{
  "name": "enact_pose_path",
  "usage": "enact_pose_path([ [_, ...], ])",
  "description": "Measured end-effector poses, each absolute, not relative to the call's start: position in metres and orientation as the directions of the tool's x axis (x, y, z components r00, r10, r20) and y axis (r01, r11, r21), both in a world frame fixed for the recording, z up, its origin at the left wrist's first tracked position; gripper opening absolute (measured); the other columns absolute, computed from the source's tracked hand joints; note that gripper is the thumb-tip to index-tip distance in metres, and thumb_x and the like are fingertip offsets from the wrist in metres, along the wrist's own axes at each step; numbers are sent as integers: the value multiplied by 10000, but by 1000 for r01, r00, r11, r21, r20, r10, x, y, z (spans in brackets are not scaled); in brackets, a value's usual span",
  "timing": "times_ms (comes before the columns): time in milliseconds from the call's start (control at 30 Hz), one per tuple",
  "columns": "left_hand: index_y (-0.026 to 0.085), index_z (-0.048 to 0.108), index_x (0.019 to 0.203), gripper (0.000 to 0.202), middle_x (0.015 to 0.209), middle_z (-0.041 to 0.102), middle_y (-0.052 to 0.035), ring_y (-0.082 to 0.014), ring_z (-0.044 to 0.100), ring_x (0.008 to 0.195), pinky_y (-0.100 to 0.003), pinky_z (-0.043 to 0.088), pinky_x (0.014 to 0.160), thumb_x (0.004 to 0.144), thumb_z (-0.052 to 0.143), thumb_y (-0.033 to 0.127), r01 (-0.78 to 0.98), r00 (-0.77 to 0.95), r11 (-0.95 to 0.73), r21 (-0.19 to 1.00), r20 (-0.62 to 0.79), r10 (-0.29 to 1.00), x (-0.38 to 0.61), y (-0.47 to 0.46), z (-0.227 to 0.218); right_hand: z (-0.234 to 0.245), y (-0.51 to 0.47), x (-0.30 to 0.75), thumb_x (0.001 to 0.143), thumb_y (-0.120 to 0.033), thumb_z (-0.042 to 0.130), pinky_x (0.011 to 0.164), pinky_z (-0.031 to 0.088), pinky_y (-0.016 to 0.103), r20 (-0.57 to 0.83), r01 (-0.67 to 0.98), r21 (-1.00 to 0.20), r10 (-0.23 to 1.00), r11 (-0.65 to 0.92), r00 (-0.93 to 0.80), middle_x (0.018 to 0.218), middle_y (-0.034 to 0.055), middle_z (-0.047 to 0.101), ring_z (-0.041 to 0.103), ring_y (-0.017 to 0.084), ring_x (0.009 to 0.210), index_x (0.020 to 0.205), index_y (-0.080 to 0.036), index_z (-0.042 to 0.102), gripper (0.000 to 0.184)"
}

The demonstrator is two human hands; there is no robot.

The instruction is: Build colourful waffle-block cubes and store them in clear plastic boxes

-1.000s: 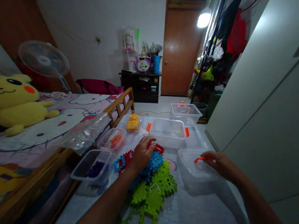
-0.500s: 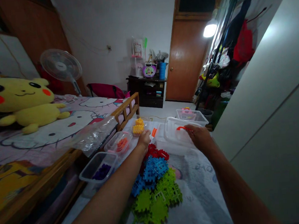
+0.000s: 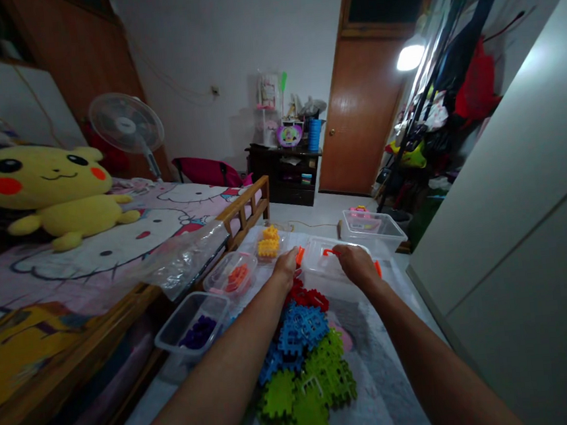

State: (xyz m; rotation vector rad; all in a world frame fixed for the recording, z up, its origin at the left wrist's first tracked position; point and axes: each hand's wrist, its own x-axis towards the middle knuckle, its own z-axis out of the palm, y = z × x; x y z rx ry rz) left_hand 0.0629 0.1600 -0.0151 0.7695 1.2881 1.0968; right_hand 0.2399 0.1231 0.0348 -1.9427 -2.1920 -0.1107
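My right hand point(image 3: 355, 264) is closed on the red-orange handle of a clear plastic lid point(image 3: 316, 249). The lid lies over a clear storage box, whose front wall point(image 3: 330, 286) shows below it. At the box's left side, my left hand point(image 3: 287, 265) is closed around the edge beside an orange latch point(image 3: 300, 256); its fingertips are partly hidden. A second orange latch point(image 3: 378, 269) sticks out past my right wrist. Nearer me, red point(image 3: 311, 298), blue point(image 3: 301, 327) and green point(image 3: 307, 395) interlocking plastic pieces lie heaped, partly behind my left forearm.
Left of my arm stand clear tubs with purple pieces point(image 3: 198, 332), orange pieces point(image 3: 237, 277) and yellow blocks point(image 3: 268, 242). Another clear bin point(image 3: 374, 229) stands behind the box. A wooden bed rail point(image 3: 243, 206) borders the left; a pale cabinet point(image 3: 522, 218) borders the right.
My right hand has moved left with the lid, which was tilted and set off to the right and now lies flatter over the box. My left hand stays at the box's left side.
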Motion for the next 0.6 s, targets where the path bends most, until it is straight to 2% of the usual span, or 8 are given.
enact_pose_path([
  [233,145,643,738,229,636,647,-11,-116,567,535,-209,398,495,683,736,348,-162,5,265,950,-268,963,71,166,-22,20,127,245,885,-165,453,833,461,299,264,962,-217,959,167,-107,973,102,749,666,226,948,1017,-213,729,310],
  [367,137,668,802,216,677,680,-34,-135,608,574,-224,450,530,692,734,311,-127,-8,204,971,-207,978,72,167,-24,15,119,266,820,-138,464,970,441,318,355,924,-327,932,197,-73,1151,90,703,622,212,1081,1182,-179,653,410],
  [433,128,680,862,260,718,694,-48,-154,633,623,-245,481,577,693,742,316,-93,-33,163,982,-166,986,71,167,-26,9,109,283,825,-168,428,1027,410,383,441,901,-408,896,145,56,1253,133,636,560,243,1177,1265,-134,580,467],
  [500,116,686,920,324,760,704,-60,-175,653,679,-269,502,632,681,760,322,-41,-66,116,992,-118,991,70,168,-29,-2,98,298,826,-257,446,1046,385,455,474,783,-620,819,50,324,1314,181,567,498,292,1239,1310,-105,515,511],
  [567,105,684,980,370,822,713,-79,-195,668,747,-292,513,694,682,760,311,25,-99,67,997,-65,993,69,169,-32,-15,88,307,802,-378,514,1025,405,474,333,547,-836,766,-29,550,1320,193,544,494,314,1236,1345,-115,454,606],
  [600,101,680,1009,378,860,717,-90,-204,672,783,-301,514,724,693,749,297,62,-112,43,997,-36,993,69,169,-33,-22,84,308,796,-426,526,985,443,464,255,457,-888,770,-53,585,1289,191,564,532,310,1194,1353,-121,433,642],
])
